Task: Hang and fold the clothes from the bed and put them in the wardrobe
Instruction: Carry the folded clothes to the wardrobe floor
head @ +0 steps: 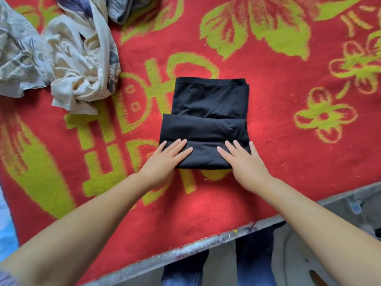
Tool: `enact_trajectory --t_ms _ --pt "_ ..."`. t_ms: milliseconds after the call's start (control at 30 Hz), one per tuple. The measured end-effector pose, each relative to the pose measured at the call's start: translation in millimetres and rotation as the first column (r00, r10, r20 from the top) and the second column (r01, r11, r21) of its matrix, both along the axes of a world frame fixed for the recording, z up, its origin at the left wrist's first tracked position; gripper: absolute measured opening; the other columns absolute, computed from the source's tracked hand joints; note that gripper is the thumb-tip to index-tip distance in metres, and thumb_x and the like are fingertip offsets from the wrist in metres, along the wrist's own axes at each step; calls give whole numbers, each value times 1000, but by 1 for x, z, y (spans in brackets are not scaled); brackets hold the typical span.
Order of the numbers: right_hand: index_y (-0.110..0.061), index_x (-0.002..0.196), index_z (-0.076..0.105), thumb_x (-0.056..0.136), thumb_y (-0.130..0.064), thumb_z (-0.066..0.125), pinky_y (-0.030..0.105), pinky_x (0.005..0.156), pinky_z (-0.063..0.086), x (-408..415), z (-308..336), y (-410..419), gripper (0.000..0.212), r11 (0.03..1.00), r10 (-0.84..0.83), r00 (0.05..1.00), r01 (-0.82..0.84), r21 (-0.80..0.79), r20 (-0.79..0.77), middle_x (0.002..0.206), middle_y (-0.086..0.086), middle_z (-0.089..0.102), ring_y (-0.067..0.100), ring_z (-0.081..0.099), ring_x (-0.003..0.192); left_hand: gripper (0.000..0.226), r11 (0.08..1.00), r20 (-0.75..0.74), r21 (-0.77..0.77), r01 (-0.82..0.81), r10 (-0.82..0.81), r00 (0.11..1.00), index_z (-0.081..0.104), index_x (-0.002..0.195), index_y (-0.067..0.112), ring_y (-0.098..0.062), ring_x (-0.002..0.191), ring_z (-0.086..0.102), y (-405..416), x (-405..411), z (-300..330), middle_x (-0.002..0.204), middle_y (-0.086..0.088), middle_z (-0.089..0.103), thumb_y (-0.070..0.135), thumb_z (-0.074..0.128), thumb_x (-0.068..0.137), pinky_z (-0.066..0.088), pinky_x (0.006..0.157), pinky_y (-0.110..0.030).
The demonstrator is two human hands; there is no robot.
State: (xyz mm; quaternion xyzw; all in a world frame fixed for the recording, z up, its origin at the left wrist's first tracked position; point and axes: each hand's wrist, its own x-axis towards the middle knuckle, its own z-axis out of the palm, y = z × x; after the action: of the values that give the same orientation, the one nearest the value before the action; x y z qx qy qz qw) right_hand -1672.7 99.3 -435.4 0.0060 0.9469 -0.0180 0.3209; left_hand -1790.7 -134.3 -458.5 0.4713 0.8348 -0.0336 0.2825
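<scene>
A black garment [208,104] lies partly folded on the red bed cover [278,131], its near part doubled over into a thick band. My left hand [165,159] rests flat on the band's near left corner, fingers straight. My right hand [241,162] lies flat on the near right corner, fingers straight and spread. Both hands press the fold down onto the bed.
A heap of cream and patterned clothes [68,58] lies at the far left of the bed, with a grey-blue piece [121,9] behind it. The bed's grey metal edge [185,250] runs along the near side, above my legs in dark trousers [253,261].
</scene>
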Motion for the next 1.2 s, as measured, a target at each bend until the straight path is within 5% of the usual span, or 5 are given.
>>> enact_trajectory --t_ms 233,433,700,867,1200 --pt "-25 89 65 78 0 48 24 64 43 -58 85 76 32 784 -168 915 350 -512 368 79 -1 66 5 55 66 32 887 677 -23 -462 354 645 67 100 28 -7 68 60 17 -56 84 79 9 67 13 50 77 48 64 -23" --pt "-18 129 48 96 -23 56 21 74 45 -110 40 99 34 -39 -914 303 596 -802 270 97 -5 59 5 56 83 12 61 869 -63 -996 494 -25 59 102 21 -14 85 58 55 -112 48 97 2 62 30 52 98 45 73 -28" --pt "-10 126 43 97 -39 46 38 81 39 -120 -27 64 41 431 -902 360 701 -568 -241 117 18 62 38 56 108 35 16 443 197 -980 890 104 44 111 10 -23 81 52 80 -73 -12 93 -2 56 42 34 100 34 61 -33" --pt "-12 120 45 100 -34 38 37 70 34 -101 -33 73 31 442 -897 338 652 -616 -286 96 14 62 39 57 94 23 -49 394 357 -933 913 103 39 88 9 -30 67 41 75 -44 -26 66 0 45 25 32 103 12 57 -35" --pt "-13 124 42 97 -50 37 42 80 39 -68 -31 77 47 467 -879 451 752 -465 -152 110 18 63 40 58 103 30 38 277 232 -972 955 104 44 97 15 -33 81 57 62 -7 -17 83 -5 60 42 32 101 36 64 -37"
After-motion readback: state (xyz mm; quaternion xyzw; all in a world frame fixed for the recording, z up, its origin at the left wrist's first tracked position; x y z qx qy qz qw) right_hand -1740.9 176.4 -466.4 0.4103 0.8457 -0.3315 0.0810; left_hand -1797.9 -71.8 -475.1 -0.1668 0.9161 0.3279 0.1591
